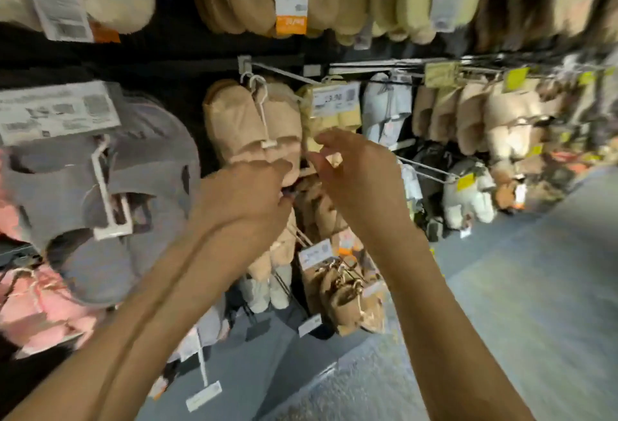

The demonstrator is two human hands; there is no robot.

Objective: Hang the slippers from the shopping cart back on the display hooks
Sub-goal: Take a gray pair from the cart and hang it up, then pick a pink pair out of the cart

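Both forearms reach up and forward, hands close together; left hand (249,191) has its fingers curled inward, right hand (347,166) pinches thumb to fingertips just beside them

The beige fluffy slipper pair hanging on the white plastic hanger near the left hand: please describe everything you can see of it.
The beige fluffy slipper pair is two open-toe slippers of plush-looking fabric, held side by side by a thin white plastic hanger. The hanger's hook sits over a grey metal display hook near its wall end, and a small clip crosses the straps. The pair hangs upright, toes down. The left hand covers its lower edge; whether it grips the pair is hidden. A price tag hangs to its right.
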